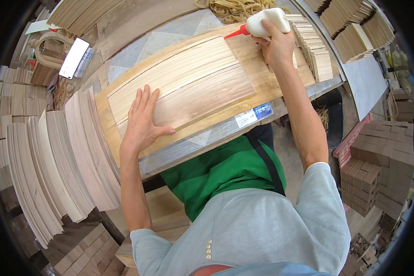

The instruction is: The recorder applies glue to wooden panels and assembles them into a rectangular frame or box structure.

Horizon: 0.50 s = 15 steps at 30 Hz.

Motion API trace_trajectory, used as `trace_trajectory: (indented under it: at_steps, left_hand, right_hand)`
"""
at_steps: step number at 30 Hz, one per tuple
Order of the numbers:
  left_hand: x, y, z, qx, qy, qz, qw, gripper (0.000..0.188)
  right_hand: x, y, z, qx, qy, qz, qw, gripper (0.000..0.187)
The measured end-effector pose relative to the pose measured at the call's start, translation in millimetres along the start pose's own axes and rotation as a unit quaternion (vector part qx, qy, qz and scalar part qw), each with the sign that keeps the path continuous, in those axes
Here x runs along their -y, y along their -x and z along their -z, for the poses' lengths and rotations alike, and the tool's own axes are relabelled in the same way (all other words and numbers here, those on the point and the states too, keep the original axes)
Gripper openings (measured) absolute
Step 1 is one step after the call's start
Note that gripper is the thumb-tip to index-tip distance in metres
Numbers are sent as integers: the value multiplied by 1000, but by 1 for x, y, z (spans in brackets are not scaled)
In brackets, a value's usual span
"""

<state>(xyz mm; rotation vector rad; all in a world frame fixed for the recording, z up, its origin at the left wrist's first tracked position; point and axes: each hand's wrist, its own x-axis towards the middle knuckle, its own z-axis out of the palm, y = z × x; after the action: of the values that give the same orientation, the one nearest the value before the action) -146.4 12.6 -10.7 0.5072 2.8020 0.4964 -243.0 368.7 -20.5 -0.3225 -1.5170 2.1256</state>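
My right hand (279,46) is wrapped round a white glue bottle (267,23), tilted so that its red nozzle (235,33) points left. The nozzle's tip is at the far right corner of several thin wooden boards (207,87) laid side by side; whether it touches them I cannot tell. Lying on the near left end of these boards is my left hand (145,122), open, fingers stretched away from me and thumb out to the right. Under the boards is a larger wooden board (262,89) on the workbench (170,156).
Stacks of thin boards (87,147) stand left of the bench. Small wooden strips (310,46) line its right end, with a heap of tan bands (234,9) behind. A lit phone (74,57) leans at the far left. Wooden blocks (377,161) are piled at right.
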Motion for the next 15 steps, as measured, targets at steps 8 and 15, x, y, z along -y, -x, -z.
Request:
trace_trajectory:
  at_steps: [8, 15]
  left_hand:
    - [0, 0, 0, -6, 6, -11, 1000, 111]
    - [-3, 0, 1, 1, 8, -1, 1000, 111]
  right_hand:
    - [9, 12, 20, 25, 21, 7, 999, 41]
    - [17, 26, 37, 27, 55, 0, 998, 35]
